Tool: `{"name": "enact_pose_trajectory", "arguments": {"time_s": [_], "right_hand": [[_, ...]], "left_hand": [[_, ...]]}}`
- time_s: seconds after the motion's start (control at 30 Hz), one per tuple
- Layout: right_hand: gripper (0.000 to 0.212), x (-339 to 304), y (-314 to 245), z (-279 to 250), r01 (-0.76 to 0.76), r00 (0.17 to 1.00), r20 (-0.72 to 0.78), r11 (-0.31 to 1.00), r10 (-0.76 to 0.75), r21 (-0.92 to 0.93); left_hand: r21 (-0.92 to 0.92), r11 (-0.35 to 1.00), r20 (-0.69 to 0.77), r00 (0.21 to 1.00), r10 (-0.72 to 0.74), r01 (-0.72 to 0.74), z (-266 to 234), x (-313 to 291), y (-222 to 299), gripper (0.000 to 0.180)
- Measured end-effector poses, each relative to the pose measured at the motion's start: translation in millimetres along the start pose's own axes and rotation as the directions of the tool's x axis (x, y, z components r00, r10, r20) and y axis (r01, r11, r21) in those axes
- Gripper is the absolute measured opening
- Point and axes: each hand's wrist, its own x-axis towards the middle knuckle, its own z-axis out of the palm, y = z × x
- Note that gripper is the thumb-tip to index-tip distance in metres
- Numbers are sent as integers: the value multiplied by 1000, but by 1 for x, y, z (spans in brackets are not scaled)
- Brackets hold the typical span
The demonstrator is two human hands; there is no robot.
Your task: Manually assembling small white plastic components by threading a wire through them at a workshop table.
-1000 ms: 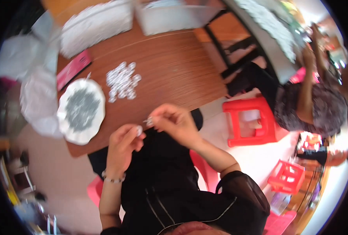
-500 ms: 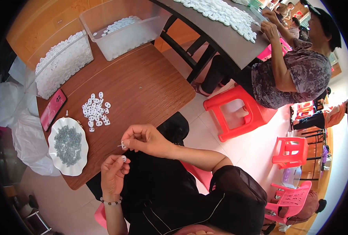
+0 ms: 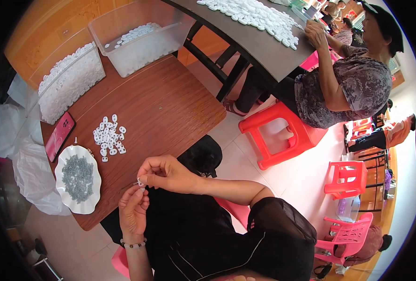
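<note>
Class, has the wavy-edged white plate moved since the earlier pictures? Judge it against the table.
No. Against the brown table, the white plate keeps its place at the left edge, near the pink phone; only the view has shifted.

Between the thumb and forefinger of our right hand [image 3: 165,175] we pinch a small white piece [image 3: 140,182]. Just below it, our left hand [image 3: 132,208] grips a second white piece [image 3: 142,189], mostly covered; we cannot tell whether the two touch. Our loose white pieces [image 3: 108,136], rounded and dark-holed, lie heaped on the brown table [image 3: 163,105].
</note>
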Motion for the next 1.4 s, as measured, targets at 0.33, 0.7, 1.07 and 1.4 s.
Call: {"name": "enact_pose_trajectory", "arguments": {"time_s": [0.33,0.7,1.07,1.4], "right_hand": [[12,-1,-2,3,48,999,-23,996,-46,71],[13,-3,6,4,63,997,30,996,-64,58],[13,-2,1,6,90,995,-42,992,-86,94],[16,-1,7,9,20,1000,-24,995,-18,93]], "left_hand": [[-152,988,-7,999,33,-34,8,-1,-4,18],[-125,989,-22,997,80,-82,18,-1,-12,19],[-2,996,-35,995,91,-91,9,3,-15,16],[139,983,-41,991,125,-118,4,-2,-5,15]]}}
